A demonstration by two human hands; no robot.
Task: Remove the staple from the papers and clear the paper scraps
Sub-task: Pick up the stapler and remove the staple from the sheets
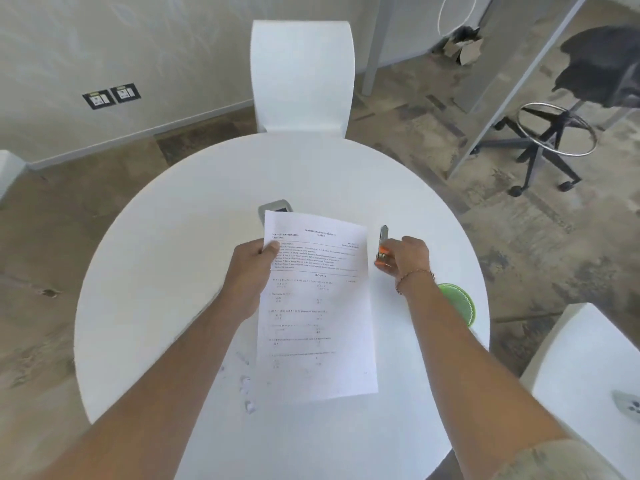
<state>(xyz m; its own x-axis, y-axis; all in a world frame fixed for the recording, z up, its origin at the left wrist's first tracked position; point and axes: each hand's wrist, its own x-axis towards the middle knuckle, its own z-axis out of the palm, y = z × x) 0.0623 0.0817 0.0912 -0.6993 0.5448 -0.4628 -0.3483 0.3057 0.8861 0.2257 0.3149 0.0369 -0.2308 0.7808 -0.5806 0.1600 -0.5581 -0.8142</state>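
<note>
The printed papers (318, 317) hang above the round white table (166, 271), pinched at their upper left corner by my left hand (247, 271). Just right of the sheets, my right hand (407, 258) rests on the table with its fingers closed around an orange and metal staple remover (383, 247), whose metal end points away from me. Several small white paper scraps (246, 386) lie on the table left of the papers' lower edge. The staple itself is too small to make out.
A grey phone-like device (273, 206) lies partly under the papers' top edge. A green scalloped dish (457, 303) sits by my right wrist. A white chair (301, 77) stands across the table, another white seat (581, 368) at the right, and a black stool (554, 133) beyond.
</note>
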